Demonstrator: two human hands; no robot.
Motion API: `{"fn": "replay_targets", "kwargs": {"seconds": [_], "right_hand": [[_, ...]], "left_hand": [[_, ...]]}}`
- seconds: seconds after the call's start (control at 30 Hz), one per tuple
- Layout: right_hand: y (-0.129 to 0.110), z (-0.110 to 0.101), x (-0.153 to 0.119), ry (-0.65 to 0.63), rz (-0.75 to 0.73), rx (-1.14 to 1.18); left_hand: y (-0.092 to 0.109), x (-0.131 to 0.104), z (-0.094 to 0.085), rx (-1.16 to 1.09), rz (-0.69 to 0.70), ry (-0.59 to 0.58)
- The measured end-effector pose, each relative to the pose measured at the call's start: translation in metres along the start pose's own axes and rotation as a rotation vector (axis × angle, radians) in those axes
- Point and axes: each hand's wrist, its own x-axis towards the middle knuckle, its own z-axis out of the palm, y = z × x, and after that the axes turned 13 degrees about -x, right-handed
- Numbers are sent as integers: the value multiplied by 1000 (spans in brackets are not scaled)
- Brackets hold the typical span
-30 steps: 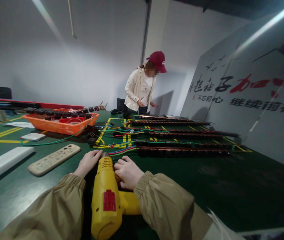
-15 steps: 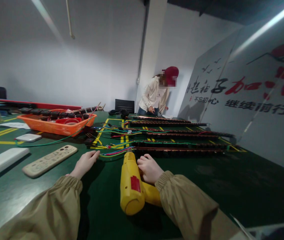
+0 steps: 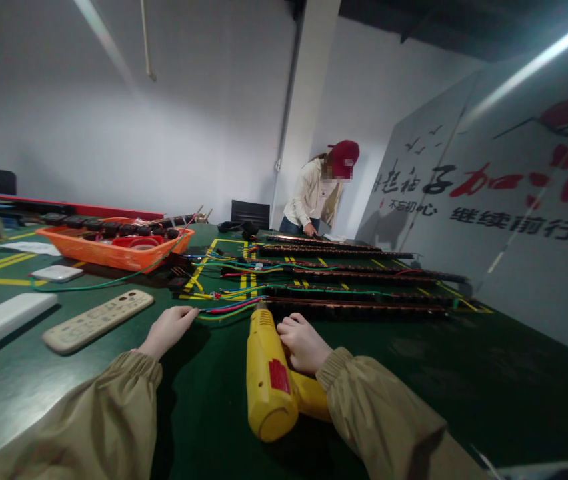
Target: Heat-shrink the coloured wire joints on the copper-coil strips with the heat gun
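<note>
A yellow heat gun (image 3: 268,373) with a red patch on its side lies in front of me, its nozzle pointing at the near end of the closest long dark strip (image 3: 359,307). My right hand (image 3: 305,343) is closed against the gun's right side by the handle, its fingers curled; the sleeve covers part of the grip. To the left, my left hand (image 3: 170,330) pinches the ends of a few coloured wires (image 3: 229,309), red, blue and green among them. These wires run right to the strip, passing by the nozzle.
A beige remote control (image 3: 99,323) and a long white case (image 3: 7,323) lie left of my left hand. Behind them are a small white box (image 3: 57,273) and an orange basket (image 3: 109,248) of parts. More strips (image 3: 379,275) stretch across the green table; a person (image 3: 314,193) stands at its far side.
The heat gun and my right hand have shifted slightly right, the gun's rear a little nearer me. My left hand stays at the wire ends. The person across the table has moved a hand.
</note>
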Motion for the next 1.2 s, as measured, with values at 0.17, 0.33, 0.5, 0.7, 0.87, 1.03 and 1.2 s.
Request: {"fn": "replay_targets", "kwargs": {"seconds": [0.17, 0.33, 0.5, 0.7, 0.87, 1.03, 1.2], "right_hand": [[-12, 1, 13, 64, -94, -1], [-32, -6, 31, 107, -177, 2], [-53, -17, 47, 129, -258, 13], [-71, -20, 68, 186, -309, 6], [-74, -20, 73, 200, -310, -11], [-73, -21, 71, 215, -307, -16], [-66, -17, 65, 221, -305, -11]], "left_hand": [[-2, 1, 0, 7, -32, 12], [-2, 1, 1, -13, -5, 23], [-3, 2, 3, -38, 4, 53], [-11, 8, 5, -70, 10, 83], [-17, 12, 3, -53, -2, 98], [-21, 15, 3, -78, 11, 91], [-16, 12, 1, -50, 22, 70]]}}
